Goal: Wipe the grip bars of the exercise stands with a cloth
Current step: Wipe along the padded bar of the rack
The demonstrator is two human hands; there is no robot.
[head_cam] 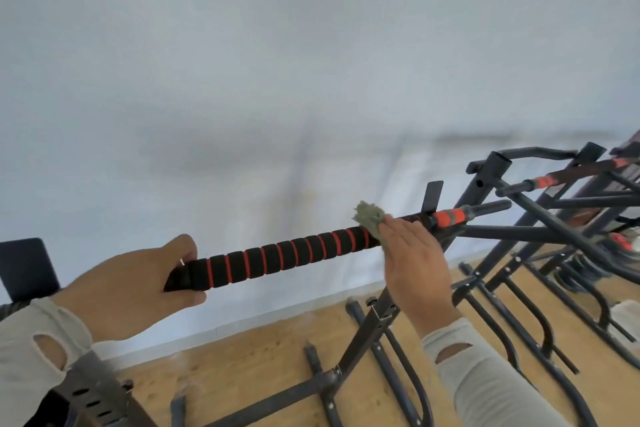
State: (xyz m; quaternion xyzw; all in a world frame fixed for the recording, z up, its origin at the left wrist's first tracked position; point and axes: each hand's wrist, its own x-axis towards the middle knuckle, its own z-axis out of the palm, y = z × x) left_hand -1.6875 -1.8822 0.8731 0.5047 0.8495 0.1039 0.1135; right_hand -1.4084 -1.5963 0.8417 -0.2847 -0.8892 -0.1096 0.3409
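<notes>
Bar: the foam bar (287, 258), black with red rings, runs level across the middle of my view at about chest height, on the nearest stand (374, 329). It slopes slightly up to the right, where it ends in an orange collar (449, 217) and a bare black stub.

Cloth: the grey-green cloth (370, 218) sits bunched on top of the bar at the right end of the foam, just short of the collar, so I judge the wipe is at the end of a stroke.

Right grip: my right hand (414, 253) lies on the cloth with fingers straight and together, pressing it onto the bar from the near side. The flat palm spreads the pressure over the foam; I do not clench the cloth.

Left grip: my left hand (138, 282) closes round the left end of the bar, thumb below and fingers over the top. I judge this steadies the stand while the other hand rubs.

Progress: I cannot tell from the foam which part is already clean.

Other stands: more frames (540, 204) stand to the right, one behind another, each with its own orange-collared bar (568, 173). They are well apart from my hands and, I judge, wait their turn.

Surroundings: wood floor (263, 354) under the legs, pale wall (242, 80) behind.
</notes>
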